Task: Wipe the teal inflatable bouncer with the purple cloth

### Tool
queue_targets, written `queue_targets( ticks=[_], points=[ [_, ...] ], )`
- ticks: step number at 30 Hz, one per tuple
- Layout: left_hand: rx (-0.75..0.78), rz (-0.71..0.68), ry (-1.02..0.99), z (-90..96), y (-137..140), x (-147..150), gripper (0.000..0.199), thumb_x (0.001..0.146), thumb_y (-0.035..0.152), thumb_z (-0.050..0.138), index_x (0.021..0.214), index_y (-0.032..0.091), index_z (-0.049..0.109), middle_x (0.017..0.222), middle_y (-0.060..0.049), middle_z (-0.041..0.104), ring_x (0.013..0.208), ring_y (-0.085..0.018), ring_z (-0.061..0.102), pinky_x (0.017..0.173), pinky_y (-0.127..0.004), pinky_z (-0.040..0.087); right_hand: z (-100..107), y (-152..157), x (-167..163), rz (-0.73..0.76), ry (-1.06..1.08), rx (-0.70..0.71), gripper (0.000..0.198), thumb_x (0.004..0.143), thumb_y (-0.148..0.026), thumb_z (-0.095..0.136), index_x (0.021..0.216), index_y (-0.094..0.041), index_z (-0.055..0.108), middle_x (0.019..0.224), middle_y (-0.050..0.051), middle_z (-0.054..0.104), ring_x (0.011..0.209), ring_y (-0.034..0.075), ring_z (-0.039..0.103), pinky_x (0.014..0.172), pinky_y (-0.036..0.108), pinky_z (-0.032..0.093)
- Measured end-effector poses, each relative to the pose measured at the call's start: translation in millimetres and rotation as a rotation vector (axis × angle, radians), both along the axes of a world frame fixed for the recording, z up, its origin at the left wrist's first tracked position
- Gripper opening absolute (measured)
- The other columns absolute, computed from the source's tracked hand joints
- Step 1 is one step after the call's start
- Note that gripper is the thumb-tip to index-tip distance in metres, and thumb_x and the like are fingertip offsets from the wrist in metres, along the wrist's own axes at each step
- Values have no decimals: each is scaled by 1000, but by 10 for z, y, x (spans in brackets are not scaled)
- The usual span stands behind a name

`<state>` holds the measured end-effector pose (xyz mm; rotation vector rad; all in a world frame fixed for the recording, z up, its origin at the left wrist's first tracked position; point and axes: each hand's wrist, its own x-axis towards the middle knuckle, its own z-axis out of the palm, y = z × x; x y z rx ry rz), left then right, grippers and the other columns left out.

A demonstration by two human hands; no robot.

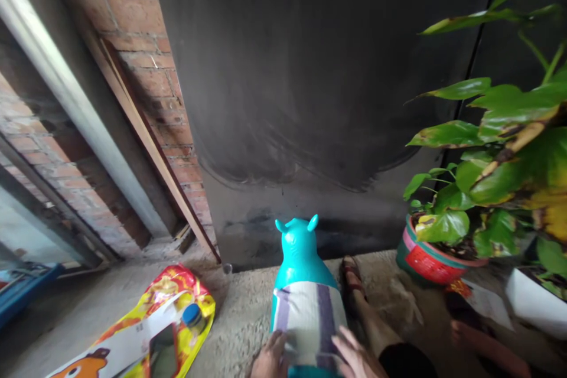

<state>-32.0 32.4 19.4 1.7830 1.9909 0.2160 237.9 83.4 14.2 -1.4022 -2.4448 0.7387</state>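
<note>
A turquoise rubbery toy animal (299, 248) with two small ears stands on the floor in front of me, facing away. Over its back lies a white cloth with purple stripes (305, 307). My left hand (271, 357) rests at the cloth's left edge, its fingers bent a little over the fabric. On the right side, my right hand (354, 357) touches the cloth with its fingers apart. Both hands are partly cut off by the bottom of the view and slightly blurred.
A yellow and red bag (201, 307) lies on the floor at left, with a phone (163, 351) and a blue-capped jar (194, 318) on it. A dark panel (310, 71) rises ahead. At right stand a potted plant (427, 254) and a white planter (538, 301). A sandaled foot (353, 276) is beside the toy.
</note>
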Motion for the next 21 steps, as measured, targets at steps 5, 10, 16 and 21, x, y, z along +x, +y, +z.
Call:
queue_targets(
  ticks=[5, 10, 16, 21],
  points=[
    [176, 38, 43, -398, 237, 195, 60, 76, 22, 51, 135, 13, 45, 149, -13, 34, 140, -25, 26, 116, -38, 29, -148, 239, -436, -173, -99, 155, 52, 90, -28, 36, 141, -32, 34, 152, 4, 27, 136, 28, 31, 97, 49, 47],
    [20, 237, 132, -426, 511, 483, 76, 74, 45, 59, 140, 15, 35, 152, -20, 22, 140, -35, 19, 108, -52, 36, -515, 416, -907, -346, -272, 171, 50, 89, -29, 37, 139, -28, 39, 150, 10, 27, 136, 37, 29, 92, 65, 44],
    [-101, 257, 110, -135, 1003, 323, 68, 86, 43, 44, 145, 19, 18, 155, -17, 10, 143, -31, 9, 112, -49, 28, -217, 981, -1226, -348, -257, 102, 55, 92, -37, 31, 146, -27, 22, 155, 8, 10, 141, 35, 12, 101, 66, 35],
    [-98, 252, 70, -240, 917, 271, 72, 83, 45, 47, 144, 21, 18, 155, -14, 10, 143, -28, 11, 111, -45, 31, -330, 818, -1216, -379, -290, 130, 56, 91, -36, 34, 145, -26, 24, 154, 9, 14, 140, 37, 17, 96, 67, 38]
  ],
)
